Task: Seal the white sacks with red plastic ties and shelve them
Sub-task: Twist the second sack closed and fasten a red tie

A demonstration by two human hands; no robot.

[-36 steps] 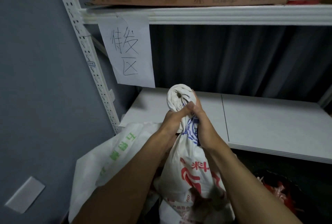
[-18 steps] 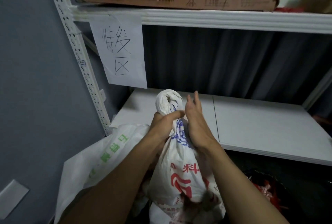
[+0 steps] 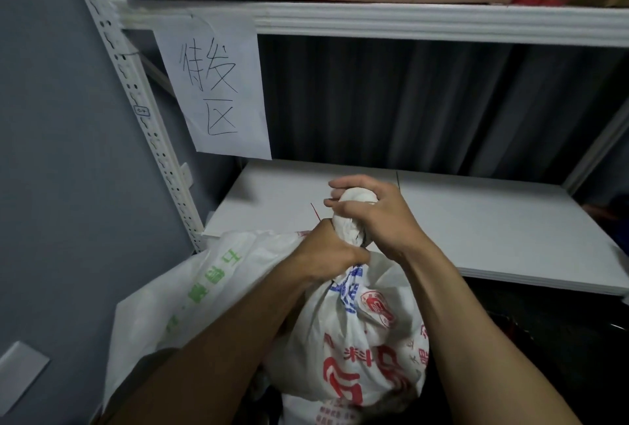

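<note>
Gripping the gathered mouth of the white sack [image 3: 367, 339] from two heights, both hands are clamped on its twisted neck [image 3: 345, 230]: the left hand [image 3: 328, 254] is curled round the base of the twist where the cloth fans out into the sack's body, and the right hand [image 3: 377, 217] is wrapped over the bunched top just above it, fingertips hooking across toward the left. The neck's long axis runs roughly upright between the two grips, leaning a little away from the person, and only a short band of it shows bare between the hands. A thin red strand, which looks to be the red plastic tie [image 3: 315, 211], pokes up and away from the far side of the left fist, just left of the neck; how it is pinched inside that hand is hidden. So the tie's free end lies on the left of the twist, touching or nearly touching the left hand and a short reach from the right fingertips, which makes the left hand the nearer one to feed it while the right hand pins the twist from above. Winding it probably means carrying the strand round that bare band, across the neck's axis. The sack's bulk hangs below both grips, toward the person. Beyond the grips lies the white shelf board [image 3: 476, 230], and below and to their left slumps a second sack with green print [image 3: 190, 292]
</note>
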